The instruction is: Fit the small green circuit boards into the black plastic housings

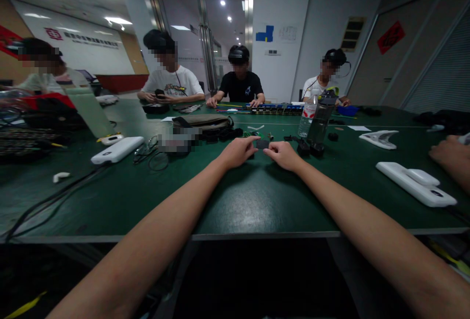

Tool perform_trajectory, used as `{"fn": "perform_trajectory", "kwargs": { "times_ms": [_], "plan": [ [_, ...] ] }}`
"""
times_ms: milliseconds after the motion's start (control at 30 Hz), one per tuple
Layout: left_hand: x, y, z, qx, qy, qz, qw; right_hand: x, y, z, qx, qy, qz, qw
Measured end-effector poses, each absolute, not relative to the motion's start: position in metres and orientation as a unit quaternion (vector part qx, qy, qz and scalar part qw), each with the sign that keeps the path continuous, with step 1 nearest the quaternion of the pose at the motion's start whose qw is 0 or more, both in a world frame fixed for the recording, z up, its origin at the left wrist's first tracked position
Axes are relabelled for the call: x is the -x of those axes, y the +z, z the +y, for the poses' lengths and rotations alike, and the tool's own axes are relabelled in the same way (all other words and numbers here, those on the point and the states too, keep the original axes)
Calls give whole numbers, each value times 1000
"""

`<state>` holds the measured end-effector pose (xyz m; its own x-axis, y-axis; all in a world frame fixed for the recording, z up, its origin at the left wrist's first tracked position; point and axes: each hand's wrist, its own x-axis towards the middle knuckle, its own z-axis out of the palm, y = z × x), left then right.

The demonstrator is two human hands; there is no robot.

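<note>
Both my arms reach out over the green table. My left hand and my right hand meet in the middle, fingers curled, pinching a small dark flat part between them. The part sits just above the table surface. Beyond it lie small green and black pieces and small black blocks.
A white device and glasses lie at the left, cables run to the front edge. A water bottle and dark clear container stand behind. White devices lie right, beside another person's hand. Several people sit opposite.
</note>
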<state>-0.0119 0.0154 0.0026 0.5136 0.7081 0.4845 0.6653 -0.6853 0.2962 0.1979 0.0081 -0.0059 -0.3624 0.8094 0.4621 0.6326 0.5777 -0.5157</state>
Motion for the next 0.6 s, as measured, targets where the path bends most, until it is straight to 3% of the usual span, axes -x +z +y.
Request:
{"fn": "perform_trajectory", "kwargs": {
  "times_ms": [600],
  "plan": [
    [12,4,14,-865,279,416,27,-197,-5,4,442,153,-793,389]
  ]
}}
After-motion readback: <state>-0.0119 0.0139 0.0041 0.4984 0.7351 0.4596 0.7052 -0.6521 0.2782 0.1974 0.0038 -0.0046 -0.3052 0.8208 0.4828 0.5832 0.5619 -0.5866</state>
